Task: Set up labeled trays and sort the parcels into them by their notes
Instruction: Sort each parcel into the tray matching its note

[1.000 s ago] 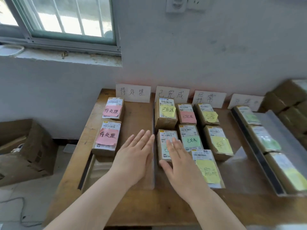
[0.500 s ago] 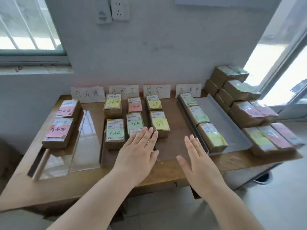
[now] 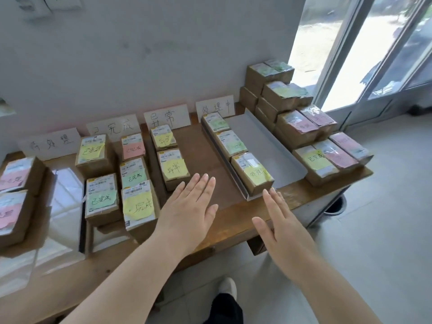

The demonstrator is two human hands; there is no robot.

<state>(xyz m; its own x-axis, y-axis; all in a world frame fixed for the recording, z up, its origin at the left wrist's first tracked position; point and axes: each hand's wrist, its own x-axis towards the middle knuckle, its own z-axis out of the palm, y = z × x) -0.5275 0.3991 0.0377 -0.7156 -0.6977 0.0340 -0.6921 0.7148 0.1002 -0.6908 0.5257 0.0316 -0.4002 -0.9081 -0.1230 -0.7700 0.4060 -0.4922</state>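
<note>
Brown parcels with coloured sticky notes lie in rows on a wooden table. Four handwritten paper labels lean on the wall behind them. A grey tray at the right holds three parcels along its left side. An unsorted stack of parcels sits at the table's right end. My left hand hovers flat and empty over the table's front middle. My right hand hovers flat and empty by the grey tray's near corner.
A clear tray with two pink-note parcels sits at the left. Several parcels fill the second column, two the third. A glass door stands right, tiled floor below. My foot shows under the table edge.
The view has swung right, bringing the unsorted stack and door into sight. Both hands moved right with it, off the middle parcels, and stay flat and empty.
</note>
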